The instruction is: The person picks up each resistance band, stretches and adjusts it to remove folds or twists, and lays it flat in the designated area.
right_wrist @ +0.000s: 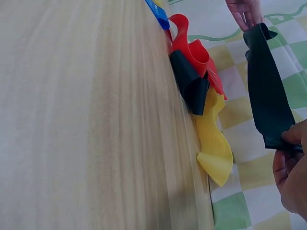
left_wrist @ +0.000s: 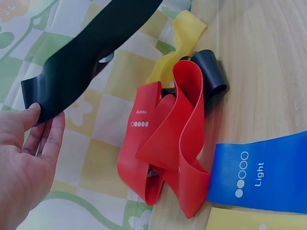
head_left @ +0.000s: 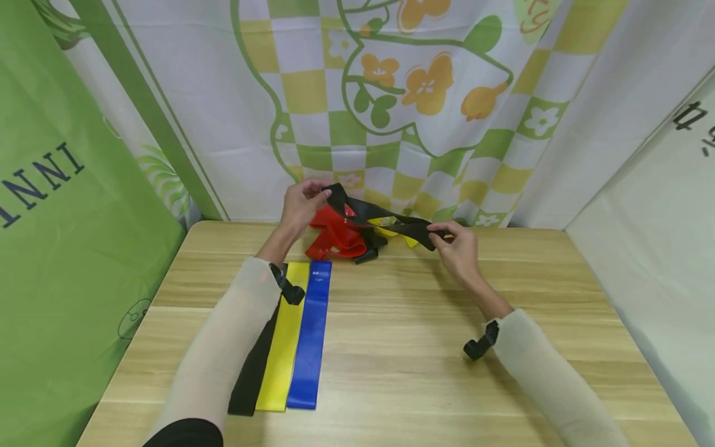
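Held band [left_wrist: 79,67] is blk. In the heap: red band [left_wrist: 132,153] w/ wht "Heavy" & dots, 4 of 5 filled; ylw band [right_wrist: 211,139]; blk band [right_wrist: 187,76]. Row: blk strip [head_left: 251,372], ylw strip [head_left: 282,354], blue strip [head_left: 310,347] w/ wht "Light" & dots, 2 of 5 filled. Table [head_left: 447,385] is lt. tan w/ streaky grain. Curtain [head_left: 388,139] is wht w/ grn & ylw checks, wht flowers in some sqs., orange blooms, grn outlines. L cloth [head_left: 67,248] is grn w/ dk letters; R cloth [head_left: 659,248] wht w/ blk marks. Sleeves [head_left: 218,347] are off-wht, wrist cams [head_left: 475,348] blk.
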Demonstrator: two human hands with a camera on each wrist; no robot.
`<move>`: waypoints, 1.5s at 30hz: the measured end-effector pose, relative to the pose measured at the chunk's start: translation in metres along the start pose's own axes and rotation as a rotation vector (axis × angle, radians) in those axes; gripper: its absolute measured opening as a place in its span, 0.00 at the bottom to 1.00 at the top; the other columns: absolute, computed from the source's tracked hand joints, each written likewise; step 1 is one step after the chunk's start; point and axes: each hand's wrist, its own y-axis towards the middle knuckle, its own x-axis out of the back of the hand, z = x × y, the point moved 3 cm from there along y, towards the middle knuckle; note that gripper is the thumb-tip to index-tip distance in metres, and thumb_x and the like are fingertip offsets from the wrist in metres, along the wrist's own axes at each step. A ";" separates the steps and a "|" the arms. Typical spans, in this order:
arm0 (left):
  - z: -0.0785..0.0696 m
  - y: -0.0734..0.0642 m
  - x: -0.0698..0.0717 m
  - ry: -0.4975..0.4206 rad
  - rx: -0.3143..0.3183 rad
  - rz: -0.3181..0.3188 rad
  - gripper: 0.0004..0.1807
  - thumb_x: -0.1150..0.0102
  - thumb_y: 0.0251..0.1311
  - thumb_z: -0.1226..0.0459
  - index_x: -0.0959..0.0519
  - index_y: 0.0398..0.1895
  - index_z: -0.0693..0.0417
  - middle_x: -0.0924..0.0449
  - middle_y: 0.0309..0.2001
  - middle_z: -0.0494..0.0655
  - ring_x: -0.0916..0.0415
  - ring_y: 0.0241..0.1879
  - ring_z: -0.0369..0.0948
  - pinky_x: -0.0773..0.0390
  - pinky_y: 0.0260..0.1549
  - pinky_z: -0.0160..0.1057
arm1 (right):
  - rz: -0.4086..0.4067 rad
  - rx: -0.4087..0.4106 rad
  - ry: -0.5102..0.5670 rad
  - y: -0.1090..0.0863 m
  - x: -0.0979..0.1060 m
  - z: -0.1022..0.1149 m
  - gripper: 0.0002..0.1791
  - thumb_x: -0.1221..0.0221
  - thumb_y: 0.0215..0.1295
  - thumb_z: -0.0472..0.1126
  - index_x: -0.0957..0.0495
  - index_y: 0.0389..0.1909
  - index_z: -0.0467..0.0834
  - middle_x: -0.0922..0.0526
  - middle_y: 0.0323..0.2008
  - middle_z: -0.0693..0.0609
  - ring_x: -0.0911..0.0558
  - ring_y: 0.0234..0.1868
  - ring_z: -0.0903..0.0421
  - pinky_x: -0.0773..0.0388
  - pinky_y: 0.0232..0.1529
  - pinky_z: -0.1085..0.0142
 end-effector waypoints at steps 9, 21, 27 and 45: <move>-0.002 -0.003 0.003 -0.005 -0.056 0.004 0.11 0.34 0.70 0.71 0.18 0.51 0.68 0.19 0.45 0.51 0.19 0.48 0.42 0.14 0.54 0.50 | 0.096 0.006 0.016 -0.014 0.005 0.004 0.08 0.32 0.65 0.26 0.12 0.44 0.32 0.11 0.45 0.34 0.13 0.37 0.61 0.21 0.35 0.80; -0.010 -0.005 0.003 -0.168 0.001 -0.024 0.07 0.39 0.73 0.73 0.22 0.51 0.63 0.15 0.40 0.49 0.14 0.33 0.40 0.16 0.55 0.58 | 0.287 -0.104 0.128 -0.049 -0.003 -0.002 0.11 0.33 0.66 0.24 0.15 0.49 0.29 0.14 0.49 0.32 0.15 0.43 0.58 0.18 0.47 0.78; -0.012 -0.007 0.003 -0.167 -0.001 -0.009 0.10 0.38 0.71 0.74 0.20 0.53 0.61 0.14 0.38 0.49 0.13 0.33 0.41 0.15 0.52 0.58 | 0.371 -0.106 0.172 -0.065 -0.011 -0.002 0.12 0.32 0.67 0.26 0.15 0.51 0.31 0.14 0.53 0.33 0.12 0.49 0.55 0.17 0.47 0.75; -0.014 -0.019 0.003 -0.008 0.065 0.145 0.15 0.36 0.72 0.71 0.13 0.59 0.58 0.18 0.64 0.55 0.12 0.41 0.39 0.12 0.45 0.40 | 0.784 -0.258 0.352 -0.101 -0.033 0.028 0.22 0.30 0.64 0.27 0.19 0.59 0.33 0.18 0.59 0.36 0.13 0.39 0.60 0.16 0.38 0.66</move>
